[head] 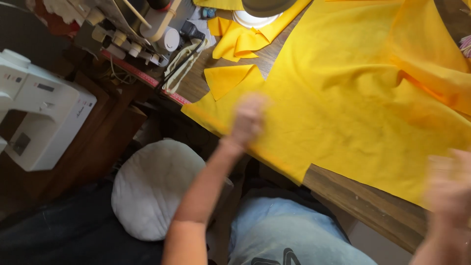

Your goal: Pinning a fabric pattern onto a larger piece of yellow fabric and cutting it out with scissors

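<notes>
A large yellow fabric [353, 93] lies spread over a wooden table [363, 201]. My left hand [247, 120] is blurred and sits at the fabric's near edge, fingers curled on the cloth there. At the right frame edge my right hand [449, 184], also blurred, is over the fabric's near right edge; whether it grips the cloth is unclear. Smaller yellow fabric pieces [230, 78] lie beyond the left hand.
A white sewing machine [39, 113] stands at the left on a wooden stand. A white round cushion [154, 189] lies below the table. A red tape measure [142, 76], cream strap, spools and a white plate [252, 20] crowd the far left.
</notes>
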